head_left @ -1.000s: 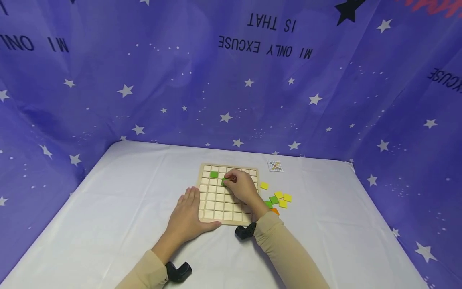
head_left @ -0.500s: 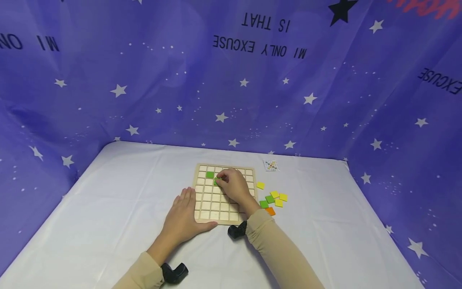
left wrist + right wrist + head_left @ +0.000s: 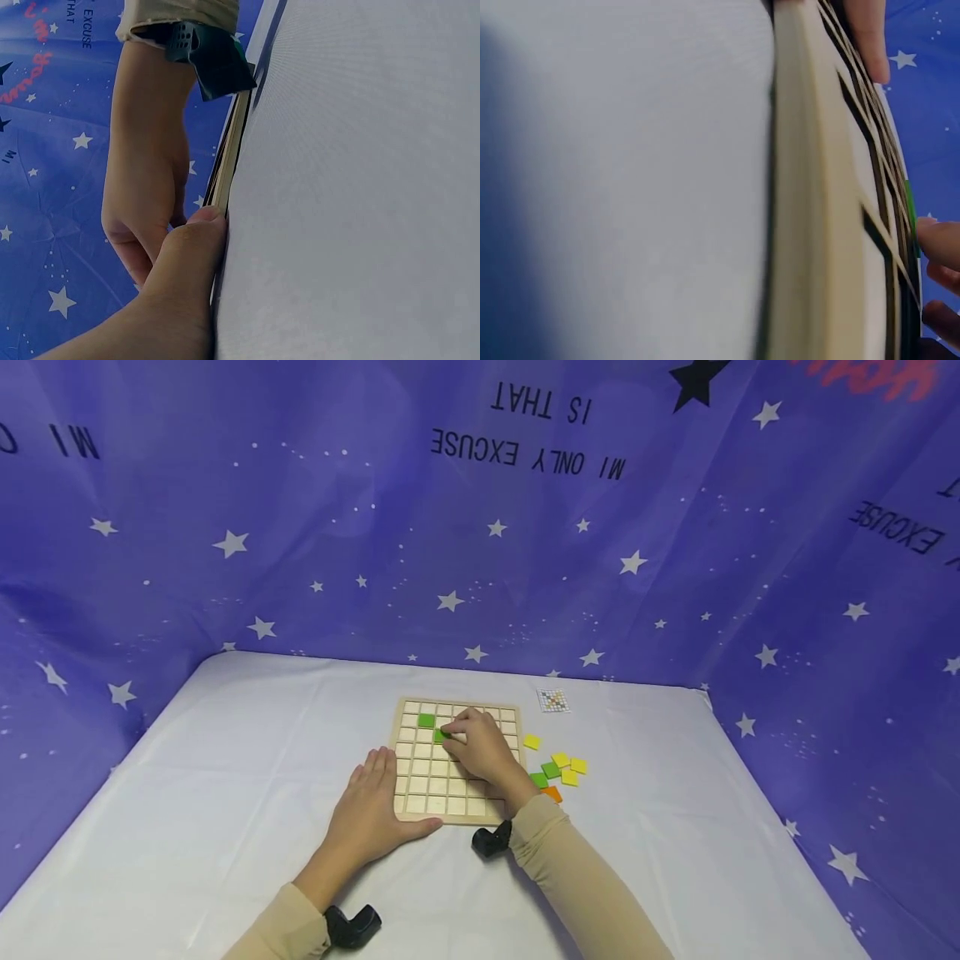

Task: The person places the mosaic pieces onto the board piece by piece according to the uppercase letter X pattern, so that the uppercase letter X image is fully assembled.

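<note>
A square wooden grid board (image 3: 457,819) lies on the white table. My left hand (image 3: 367,806) steadies it, straight fingers along its left side and thumb along the front edge. In the left wrist view, the left thumb (image 3: 191,251) touches the board's edge (image 3: 234,150). My right hand (image 3: 483,747) reaches over the board, its thumb and index finger pinching a green tile (image 3: 440,737) at a cell of the third row. Seen from the right wrist, one fingertip (image 3: 936,238) meets the tile's green edge (image 3: 910,201). Another green tile (image 3: 426,720) sits in a cell up and left.
Right of the board lie several loose yellow tiles (image 3: 570,778), two green tiles (image 3: 551,770) and an orange tile (image 3: 552,794). A small pattern card (image 3: 553,700) lies at the back right. A purple star-printed curtain (image 3: 450,527) hangs behind and beside the table.
My right hand has brought the green tile slightly left and down over its cell. The left hand has stayed on the board. The head view has shifted a little.
</note>
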`<state>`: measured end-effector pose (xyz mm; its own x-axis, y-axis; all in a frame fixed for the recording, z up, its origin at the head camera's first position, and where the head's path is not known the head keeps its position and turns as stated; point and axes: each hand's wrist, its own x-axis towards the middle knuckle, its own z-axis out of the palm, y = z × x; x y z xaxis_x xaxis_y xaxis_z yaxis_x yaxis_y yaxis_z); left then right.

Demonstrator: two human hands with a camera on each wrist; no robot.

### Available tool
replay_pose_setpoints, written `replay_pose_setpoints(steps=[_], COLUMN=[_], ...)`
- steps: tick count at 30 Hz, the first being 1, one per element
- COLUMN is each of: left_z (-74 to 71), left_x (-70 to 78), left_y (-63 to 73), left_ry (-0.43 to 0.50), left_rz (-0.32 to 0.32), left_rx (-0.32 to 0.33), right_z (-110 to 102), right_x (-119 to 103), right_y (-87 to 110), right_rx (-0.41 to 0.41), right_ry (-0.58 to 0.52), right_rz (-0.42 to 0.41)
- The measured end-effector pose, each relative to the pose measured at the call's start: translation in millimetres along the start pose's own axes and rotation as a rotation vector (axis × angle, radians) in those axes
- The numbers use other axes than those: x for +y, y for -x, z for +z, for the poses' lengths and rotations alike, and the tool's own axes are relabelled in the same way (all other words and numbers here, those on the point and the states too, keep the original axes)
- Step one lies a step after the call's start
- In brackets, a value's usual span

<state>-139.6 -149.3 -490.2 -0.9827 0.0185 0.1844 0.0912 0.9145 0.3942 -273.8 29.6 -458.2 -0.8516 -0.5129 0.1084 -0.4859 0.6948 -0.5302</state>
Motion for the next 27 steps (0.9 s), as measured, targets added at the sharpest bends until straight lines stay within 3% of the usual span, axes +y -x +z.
replay_pose_setpoints(steps=[6, 12, 21, 27], left_z=[-0.5, 0.0, 1.4, 0.7], left_x=[-2.3, -1.1, -0.7, -0.3], left_y=[0.8, 0.2, -1.0, -0.2], left_ry=[-0.015, -0.007, -0.004, -0.002], left_rz=[0.007, 0.005, 0.004, 0.007], left_rx=[0.003, 0.000, -0.005, 0.006], right_z=[-13, -39, -78, -92], right_x=[3, 16, 52, 68], right_y=[8.5, 25.5, 56.7, 76.5], right_rx=[0.000, 0.031, 0.094, 0.118], right_ry=[-0.074, -0.128, -0.091, -0.038], right_rz=[-0.025, -0.027, 0.033, 0.120])
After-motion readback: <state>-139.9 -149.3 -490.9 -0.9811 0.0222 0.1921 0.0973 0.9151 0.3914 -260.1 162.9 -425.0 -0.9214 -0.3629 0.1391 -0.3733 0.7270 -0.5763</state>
